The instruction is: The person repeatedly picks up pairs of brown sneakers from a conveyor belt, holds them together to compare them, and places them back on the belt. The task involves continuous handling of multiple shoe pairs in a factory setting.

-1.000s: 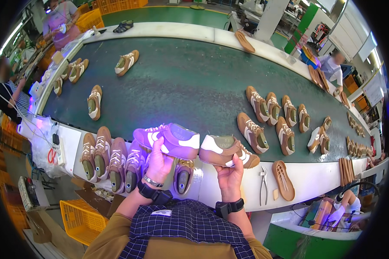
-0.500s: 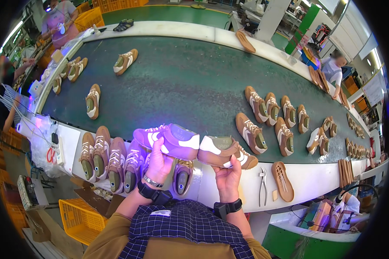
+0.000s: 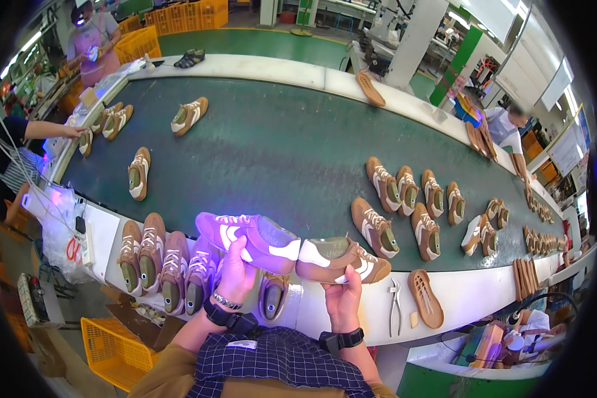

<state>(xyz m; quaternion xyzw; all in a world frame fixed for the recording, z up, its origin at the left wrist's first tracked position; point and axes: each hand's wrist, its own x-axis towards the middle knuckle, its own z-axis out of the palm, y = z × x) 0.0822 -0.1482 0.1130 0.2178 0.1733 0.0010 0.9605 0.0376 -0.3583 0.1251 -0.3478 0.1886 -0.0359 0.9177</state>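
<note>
My left hand (image 3: 235, 268) grips a tan suede sneaker with white stripes (image 3: 249, 240) underneath; my right hand (image 3: 343, 298) pinches its mate (image 3: 341, 259), over the near white ledge (image 3: 471, 292). Both seem light, soft-sided and stiff-soled, so midsole holds suit.

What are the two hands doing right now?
Left hand: closed on a sneaker lit purple.
Right hand: closed on a brown sneaker.

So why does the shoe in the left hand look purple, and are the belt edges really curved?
Head view: violet light tints the left hand and its shoe; the right hand's shoe stays brown. Fisheye bends the belt edges; the corners are black.
</note>
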